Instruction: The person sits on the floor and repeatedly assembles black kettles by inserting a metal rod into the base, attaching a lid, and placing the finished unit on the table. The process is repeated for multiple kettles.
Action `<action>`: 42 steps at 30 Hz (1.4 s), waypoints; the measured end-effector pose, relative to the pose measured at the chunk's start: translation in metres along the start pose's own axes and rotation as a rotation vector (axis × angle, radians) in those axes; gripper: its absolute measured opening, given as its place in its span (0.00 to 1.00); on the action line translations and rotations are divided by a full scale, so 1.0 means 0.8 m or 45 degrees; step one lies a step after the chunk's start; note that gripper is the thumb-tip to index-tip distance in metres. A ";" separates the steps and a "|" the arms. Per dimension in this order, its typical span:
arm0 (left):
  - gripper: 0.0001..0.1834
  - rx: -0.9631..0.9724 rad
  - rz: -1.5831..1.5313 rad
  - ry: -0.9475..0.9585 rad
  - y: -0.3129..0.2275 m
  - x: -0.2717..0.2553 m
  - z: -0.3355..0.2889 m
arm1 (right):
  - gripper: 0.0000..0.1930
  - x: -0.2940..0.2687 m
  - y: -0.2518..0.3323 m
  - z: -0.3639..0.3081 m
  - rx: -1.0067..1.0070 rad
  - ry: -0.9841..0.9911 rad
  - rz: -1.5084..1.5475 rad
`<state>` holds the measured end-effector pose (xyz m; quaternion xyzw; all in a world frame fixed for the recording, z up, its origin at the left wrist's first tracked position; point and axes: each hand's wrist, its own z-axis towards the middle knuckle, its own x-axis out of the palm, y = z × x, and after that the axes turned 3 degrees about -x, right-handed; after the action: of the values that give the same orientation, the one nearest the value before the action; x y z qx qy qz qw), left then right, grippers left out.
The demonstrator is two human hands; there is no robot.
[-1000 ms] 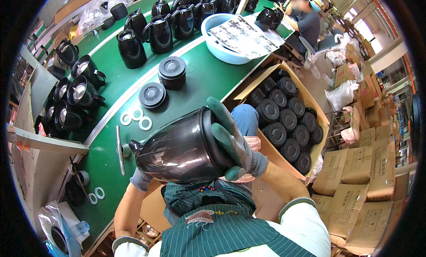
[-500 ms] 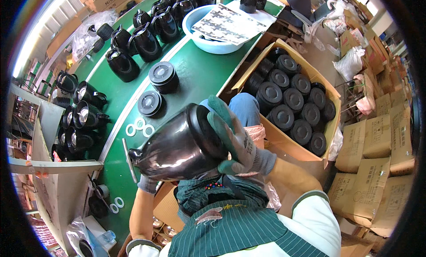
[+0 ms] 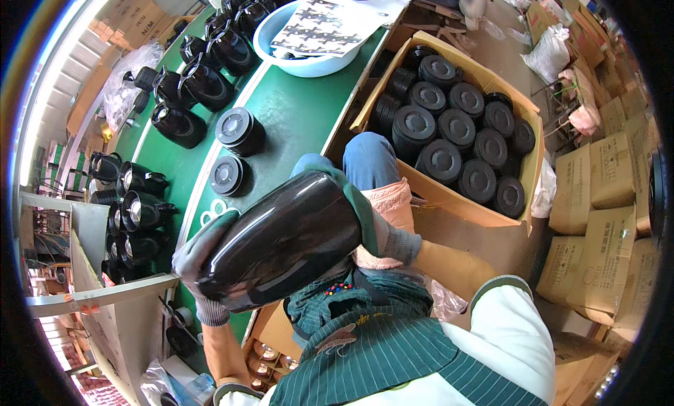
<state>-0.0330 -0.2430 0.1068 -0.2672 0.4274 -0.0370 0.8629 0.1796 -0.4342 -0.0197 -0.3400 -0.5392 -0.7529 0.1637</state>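
Black jug (image 3: 284, 237) lies between left fingers (image 3: 216, 232) and right fingers (image 3: 361, 208).

Over on the green worktable (image 3: 298, 111) I see a pale blue basin (image 3: 309, 68), a black-and-white patterned sheet (image 3: 323, 27) lying across its top. Closed brown cartons (image 3: 586, 223) are piled off to the right, with a white sack (image 3: 550, 54) farther back, and a clear plastic bag (image 3: 126, 77) sits crumpled at the far left.
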 end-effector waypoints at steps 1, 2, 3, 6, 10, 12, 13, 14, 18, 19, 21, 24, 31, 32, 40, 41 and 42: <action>0.22 0.056 0.106 0.032 -0.011 -0.003 0.008 | 0.32 -0.019 -0.023 -0.003 0.028 0.044 0.171; 0.21 0.076 0.131 0.127 -0.012 -0.005 0.011 | 0.31 -0.054 -0.063 -0.012 -0.126 0.138 0.186; 0.22 0.176 0.168 0.171 -0.011 -0.005 0.011 | 0.29 -0.074 -0.088 -0.021 0.059 0.019 0.161; 0.30 0.378 0.256 0.497 -0.032 -0.010 0.019 | 0.27 -0.112 -0.138 -0.050 0.312 -0.005 0.418; 0.31 0.313 0.092 0.393 -0.004 -0.008 0.013 | 0.28 -0.103 -0.112 -0.076 -0.165 -0.126 -0.750; 0.34 0.191 0.047 0.131 0.015 -0.002 0.003 | 0.27 -0.102 -0.085 -0.065 -0.247 -0.171 -0.908; 0.37 0.082 0.078 0.000 0.021 -0.002 -0.002 | 0.28 -0.083 -0.062 -0.054 -0.275 -0.193 -0.783; 0.41 -0.233 -0.118 -0.044 0.015 0.001 -0.008 | 0.29 -0.065 -0.037 -0.045 -0.312 -0.224 -0.667; 0.39 -1.212 -1.966 0.237 0.055 -0.006 -0.072 | 0.43 0.046 0.059 0.028 -0.612 -0.065 -1.259; 0.39 -1.296 -2.339 0.133 0.057 0.000 -0.089 | 0.46 0.049 0.061 0.036 -0.744 0.056 -1.409; 0.40 -1.106 -2.572 0.087 0.061 0.019 -0.100 | 0.50 0.061 0.067 0.044 -0.982 0.277 -1.678; 0.45 -0.879 -1.729 -0.258 0.027 0.026 -0.079 | 0.40 0.073 0.052 0.038 -0.856 0.194 -1.684; 0.31 -0.252 -0.891 -0.262 0.010 -0.048 -0.051 | 0.37 0.043 -0.022 0.014 -0.251 -0.181 -0.820; 0.30 -0.158 -0.780 -0.264 0.012 -0.059 -0.048 | 0.38 0.043 -0.028 0.013 -0.232 -0.178 -0.802; 0.37 -0.206 -0.519 -0.360 0.039 -0.098 -0.054 | 0.43 0.051 -0.069 0.066 -0.174 -0.026 -0.713; 0.39 -0.225 -0.475 -0.366 0.058 -0.105 -0.045 | 0.43 0.050 -0.073 0.080 -0.169 0.001 -0.714; 0.41 -0.237 -0.314 -0.366 0.076 -0.109 -0.037 | 0.44 0.048 -0.077 0.088 -0.155 0.031 -0.717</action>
<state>-0.1208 -0.1782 0.1250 -0.3988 0.2656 -0.0644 0.8754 0.1375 -0.3422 -0.0234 -0.1771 -0.5641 -0.8038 -0.0662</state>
